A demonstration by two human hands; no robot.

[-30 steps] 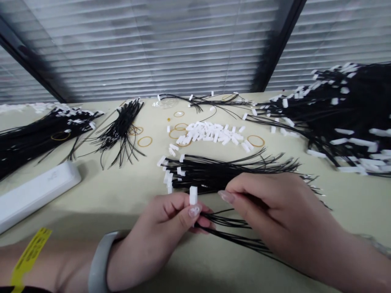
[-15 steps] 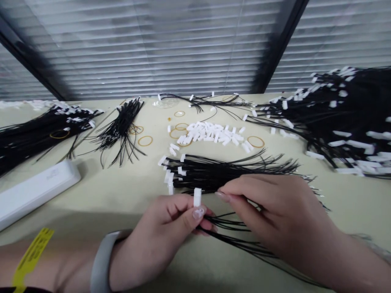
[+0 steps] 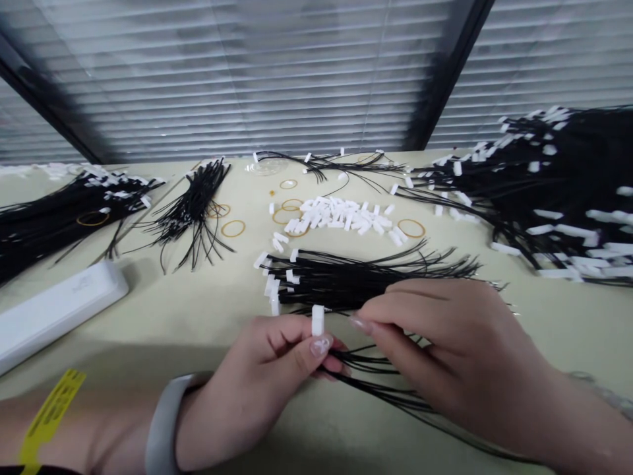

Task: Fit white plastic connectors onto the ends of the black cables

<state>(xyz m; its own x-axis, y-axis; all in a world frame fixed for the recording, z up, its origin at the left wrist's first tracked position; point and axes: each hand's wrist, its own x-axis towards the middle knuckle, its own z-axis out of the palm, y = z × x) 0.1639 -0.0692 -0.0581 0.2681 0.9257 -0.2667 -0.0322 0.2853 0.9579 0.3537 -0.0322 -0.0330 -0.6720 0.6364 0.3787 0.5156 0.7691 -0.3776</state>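
Note:
My left hand (image 3: 277, 376) pinches a small white connector (image 3: 318, 320) upright between thumb and finger, with several black wires (image 3: 376, 382) running rightward from under its fingers. Close on the right, my right hand (image 3: 445, 356) has thumb and forefinger pinched on a thin black wire whose tip points at the connector. Just beyond both hands lies a bundle of black wires (image 3: 336, 277) with white connectors at its left end. Loose white connectors (image 3: 341, 214) form a pile behind that bundle.
A white oblong case (image 3: 59, 310) lies at the left. Black wire bundles rest at far left (image 3: 49, 211) and left of centre (image 3: 190, 204). A large wire heap (image 3: 568, 165) fills the right. Rubber bands (image 3: 233, 228) are scattered about, and window blinds (image 3: 247, 79) stand behind the table.
My right hand has shifted slightly rightward from the connector, and a thin wire tip now shows beside the connector's top. My left hand keeps its pinch.

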